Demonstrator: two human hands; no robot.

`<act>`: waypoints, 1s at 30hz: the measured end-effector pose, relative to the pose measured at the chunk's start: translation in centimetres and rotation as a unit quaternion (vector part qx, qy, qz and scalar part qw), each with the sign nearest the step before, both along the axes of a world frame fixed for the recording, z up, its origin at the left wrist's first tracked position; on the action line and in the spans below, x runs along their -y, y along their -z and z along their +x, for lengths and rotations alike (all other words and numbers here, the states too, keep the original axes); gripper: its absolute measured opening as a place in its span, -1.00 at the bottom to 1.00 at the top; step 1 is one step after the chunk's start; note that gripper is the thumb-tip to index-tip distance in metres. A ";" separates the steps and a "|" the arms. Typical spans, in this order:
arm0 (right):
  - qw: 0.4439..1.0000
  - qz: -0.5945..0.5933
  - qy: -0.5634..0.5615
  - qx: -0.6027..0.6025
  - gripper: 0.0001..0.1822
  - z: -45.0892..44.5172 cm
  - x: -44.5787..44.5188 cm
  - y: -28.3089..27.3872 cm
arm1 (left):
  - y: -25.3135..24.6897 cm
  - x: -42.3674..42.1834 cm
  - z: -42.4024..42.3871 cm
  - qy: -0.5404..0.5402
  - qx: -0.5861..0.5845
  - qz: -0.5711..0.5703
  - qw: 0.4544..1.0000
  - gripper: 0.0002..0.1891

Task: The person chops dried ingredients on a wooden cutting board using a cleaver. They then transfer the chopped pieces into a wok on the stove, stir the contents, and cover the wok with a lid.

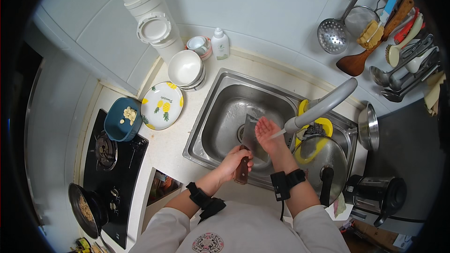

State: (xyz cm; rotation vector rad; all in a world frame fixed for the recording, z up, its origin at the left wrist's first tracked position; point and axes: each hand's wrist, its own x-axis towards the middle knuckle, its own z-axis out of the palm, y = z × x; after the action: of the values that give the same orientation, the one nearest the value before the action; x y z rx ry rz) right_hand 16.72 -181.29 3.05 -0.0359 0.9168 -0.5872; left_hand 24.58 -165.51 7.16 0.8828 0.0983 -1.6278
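Observation:
My left hand point(231, 161) grips the brown riveted wooden handle of a cleaver point(250, 134). Its broad metal blade extends over the basin of the stainless-steel sink point(202, 119), partly hidden behind my right hand point(269, 135). That hand is held palm up, fingers extended and holding nothing. From the grey faucet point(321, 107) a thin stream of water falls onto my right palm near the wrist. The sink drain point(240, 133) shows just left of the blade.
A glass lid point(321, 161) covers part of the sink's right side. Bowls point(185, 68), a pineapple-patterned plate point(162, 106) and a blue container point(117, 123) of garlic cloves stand left. A frying pan point(84, 209) holds food on the hob point(121, 179). Utensils point(367, 56) hang right.

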 end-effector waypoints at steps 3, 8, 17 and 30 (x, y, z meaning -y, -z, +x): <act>1.000 -0.021 -0.003 -0.004 -0.81 0.0 0.1 0.3 | -0.1 0.2 0.0 -0.002 0.001 0.000 1.000 -0.87; 0.991 -0.116 0.023 0.066 -0.79 -1.5 0.9 2.7 | 0.1 0.7 0.1 -0.014 -0.009 -0.014 1.000 -0.89; 0.747 -0.531 -0.351 -0.192 -0.59 -3.1 -0.1 -0.8 | -0.3 2.4 0.4 -0.008 -0.006 -0.045 0.999 -0.90; 0.423 -0.638 -0.511 -0.390 -0.41 -4.0 -0.1 1.6 | -1.9 -2.0 2.1 0.066 -0.027 -0.026 0.997 -0.85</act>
State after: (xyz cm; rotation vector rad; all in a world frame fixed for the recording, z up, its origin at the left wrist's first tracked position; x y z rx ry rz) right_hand 12.72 -181.23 1.47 -2.3214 0.8697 0.1243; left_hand 26.67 -163.55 9.09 0.8187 0.0353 -1.7711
